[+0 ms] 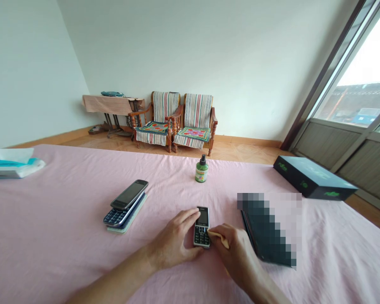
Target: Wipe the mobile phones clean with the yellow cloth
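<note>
A small keypad phone (202, 226) lies face up on the pink cloth, its screen at the far end and its keys toward me. My left hand (176, 240) grips it from the left, fingertips on the upper left edge and thumb at the lower edge. A folded pale yellow cloth (221, 237) is pinched in my right hand (236, 249), and its tip touches the right edge of the keypad. To the left, a stack of phones (126, 204) rests on the bed, a dark one slanted on top. Right of my right hand lies a dark case (262, 232), partly pixelated.
Beyond the phone stands a green spray bottle (202, 169). A black box (315, 177) sits at the right edge of the pink sheet (66, 190), and a tissue pack (12, 164) at the far left. Two wooden armchairs (194, 120) and a covered sewing table (107, 104) stand by the wall.
</note>
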Action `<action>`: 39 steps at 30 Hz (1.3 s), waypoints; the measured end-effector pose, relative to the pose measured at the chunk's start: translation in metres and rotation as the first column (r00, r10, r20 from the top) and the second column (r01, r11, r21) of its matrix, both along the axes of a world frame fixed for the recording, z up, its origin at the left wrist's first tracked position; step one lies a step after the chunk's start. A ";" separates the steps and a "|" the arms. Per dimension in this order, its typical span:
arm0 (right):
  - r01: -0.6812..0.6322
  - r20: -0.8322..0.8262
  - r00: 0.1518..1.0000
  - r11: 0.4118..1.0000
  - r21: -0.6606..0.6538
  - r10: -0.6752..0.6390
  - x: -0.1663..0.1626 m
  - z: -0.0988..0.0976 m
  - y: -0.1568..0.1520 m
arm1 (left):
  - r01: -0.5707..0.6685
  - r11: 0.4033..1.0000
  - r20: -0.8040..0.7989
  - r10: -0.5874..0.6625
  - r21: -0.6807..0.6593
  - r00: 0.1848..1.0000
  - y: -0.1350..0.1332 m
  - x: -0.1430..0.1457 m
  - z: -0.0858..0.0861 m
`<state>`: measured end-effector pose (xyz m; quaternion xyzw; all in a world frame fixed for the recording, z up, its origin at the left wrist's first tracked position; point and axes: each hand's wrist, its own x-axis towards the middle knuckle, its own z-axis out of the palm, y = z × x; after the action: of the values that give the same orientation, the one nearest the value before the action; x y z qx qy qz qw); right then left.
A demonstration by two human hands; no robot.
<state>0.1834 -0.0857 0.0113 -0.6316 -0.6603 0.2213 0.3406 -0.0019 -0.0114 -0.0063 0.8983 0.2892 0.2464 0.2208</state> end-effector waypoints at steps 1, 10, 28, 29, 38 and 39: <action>0.012 -0.020 1.000 1.000 -0.002 -0.012 -0.001 0.001 0.000 | 0.005 1.000 0.012 -0.005 0.001 1.000 -0.001 0.001 0.001; 0.094 -0.144 0.984 0.993 -0.078 -0.104 0.003 0.000 0.004 | -0.019 0.999 0.066 0.022 -0.032 0.998 -0.013 0.004 0.008; 0.118 -0.241 0.965 0.992 0.032 -0.107 0.000 -0.011 0.008 | -0.233 0.953 0.086 0.220 0.196 0.972 -0.014 0.001 0.002; 0.122 -0.228 0.967 0.992 0.042 -0.109 0.000 -0.011 0.008 | -0.237 0.948 0.083 0.224 0.213 0.971 -0.014 0.000 0.002; 0.049 -0.017 0.999 0.955 0.293 -0.045 -0.001 0.012 0.032 | -0.199 0.936 0.037 0.197 0.291 0.980 -0.023 -0.001 0.003; 0.035 0.017 0.999 0.947 0.320 -0.042 -0.001 0.011 0.038 | -0.198 0.935 0.032 0.198 0.294 0.980 -0.024 -0.001 0.003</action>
<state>0.1826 -0.0477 0.0228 -0.5834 -0.6789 0.0972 0.4350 -0.0026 -0.0352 -0.0035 0.8872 0.3378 0.3089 0.0585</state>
